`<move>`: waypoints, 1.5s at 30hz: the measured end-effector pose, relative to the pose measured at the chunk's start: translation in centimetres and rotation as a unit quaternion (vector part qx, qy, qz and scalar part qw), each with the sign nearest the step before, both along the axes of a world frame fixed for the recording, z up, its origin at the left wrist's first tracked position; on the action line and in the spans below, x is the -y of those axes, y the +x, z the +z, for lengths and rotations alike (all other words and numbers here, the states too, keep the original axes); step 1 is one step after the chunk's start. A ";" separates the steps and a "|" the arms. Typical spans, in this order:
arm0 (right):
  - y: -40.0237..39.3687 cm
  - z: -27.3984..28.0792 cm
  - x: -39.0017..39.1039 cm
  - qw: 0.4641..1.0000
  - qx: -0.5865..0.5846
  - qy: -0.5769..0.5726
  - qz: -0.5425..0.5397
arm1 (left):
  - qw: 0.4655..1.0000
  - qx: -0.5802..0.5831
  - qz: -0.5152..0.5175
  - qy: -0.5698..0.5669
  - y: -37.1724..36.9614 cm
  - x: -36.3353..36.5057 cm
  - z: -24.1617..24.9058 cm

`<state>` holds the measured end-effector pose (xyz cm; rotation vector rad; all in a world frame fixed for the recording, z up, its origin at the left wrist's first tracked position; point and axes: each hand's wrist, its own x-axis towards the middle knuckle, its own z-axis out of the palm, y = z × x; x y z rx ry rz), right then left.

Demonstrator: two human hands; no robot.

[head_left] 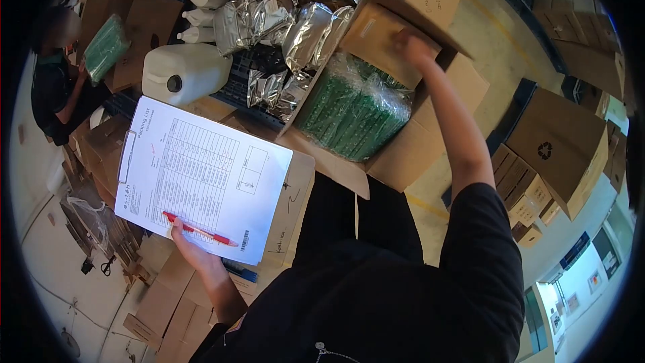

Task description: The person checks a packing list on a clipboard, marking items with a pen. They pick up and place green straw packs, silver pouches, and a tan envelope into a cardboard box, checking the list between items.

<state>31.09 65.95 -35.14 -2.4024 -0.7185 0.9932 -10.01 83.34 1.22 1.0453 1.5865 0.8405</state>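
Concrete floor, left hand [185, 238] gripping flat clipboard [201, 178], right hand [413, 47] on cardboard flap [379, 33]

Black short-sleeved top, bare forearms, thin necklace

White jug [183, 70], silver pouches [269, 17] — recycling-marked box [561, 151].
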 end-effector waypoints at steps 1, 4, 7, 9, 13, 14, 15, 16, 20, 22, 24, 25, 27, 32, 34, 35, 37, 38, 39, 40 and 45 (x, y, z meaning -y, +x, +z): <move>-1.4 0.0 -0.2 0.998 -0.034 -0.001 0.058 | 1.000 0.004 -0.005 -0.001 -0.1 -0.1 0.0; -6.6 2.7 1.5 0.980 -0.161 -0.003 0.121 | 1.000 0.008 -0.011 0.001 -0.3 -0.1 -0.1; -10.8 2.5 3.6 0.988 -0.091 0.000 0.127 | 1.000 0.024 -0.011 -0.006 -0.5 -0.1 -0.3; -12.4 1.4 4.2 0.992 -0.023 -0.008 0.125 | 0.999 0.043 -0.009 -0.014 -0.5 0.0 -0.4; -12.7 -0.1 4.8 0.976 -0.080 0.202 -0.007 | 0.999 0.029 0.015 -0.015 -0.8 0.1 -0.5; -12.1 0.7 4.8 0.965 -0.144 0.207 -0.075 | 0.999 0.033 0.014 -0.018 -1.1 0.0 -0.6; -10.7 1.0 4.7 0.971 -0.068 0.206 -0.099 | 0.999 0.031 0.015 -0.018 -1.1 -0.1 -0.6; -8.3 1.1 4.8 0.978 -0.023 0.180 -0.104 | 0.999 0.040 0.009 -0.021 -1.1 -0.2 -0.5; 1.7 3.4 3.5 0.964 0.179 0.147 -0.130 | 0.999 0.034 -0.014 -0.006 -1.3 -0.2 -0.7; 5.0 3.0 1.9 0.961 0.226 0.131 -0.086 | 0.999 0.029 -0.001 -0.022 -1.5 -0.2 -0.6; 4.3 4.7 0.2 0.965 0.182 0.165 -0.089 | 0.999 0.031 0.010 -0.033 -1.3 -0.3 -0.8; 2.7 5.6 -0.3 0.948 0.298 0.094 -0.067 | 0.999 0.035 0.011 -0.032 -1.3 -0.1 -0.9; 0.1 6.3 -0.4 0.947 0.310 -0.054 -0.067 | 0.999 0.043 0.012 -0.030 -1.0 -0.1 -1.0; -5.8 4.7 0.9 0.961 0.248 -0.113 -0.049 | 0.998 0.039 0.004 -0.042 -0.6 0.1 -0.9; -5.4 3.8 0.9 0.958 0.259 -0.124 0.008 | 0.999 0.025 0.001 -0.036 -0.4 0.1 -1.0; -4.3 3.5 0.4 0.963 0.237 -0.119 0.048 | 0.999 0.011 0.003 -0.032 -0.3 0.2 -1.0; -2.7 2.8 -0.2 0.969 0.195 -0.103 0.115 | 0.999 0.008 -0.004 -0.035 -0.5 0.2 -1.1; -2.4 2.6 -0.1 0.969 0.194 -0.105 0.113 | 0.999 0.010 -0.008 -0.035 -0.4 0.2 -1.2; -2.2 2.5 -0.2 0.972 0.178 -0.103 0.114 | 0.999 0.011 -0.010 -0.036 -0.4 0.2 -1.2; -1.9 2.5 -0.4 0.974 0.163 -0.102 0.116 | 0.999 0.010 -0.009 -0.033 -0.2 0.4 -1.3; -2.1 1.6 -0.2 0.972 0.187 -0.121 0.075 | 0.999 0.028 -0.033 -0.026 0.5 0.3 -1.7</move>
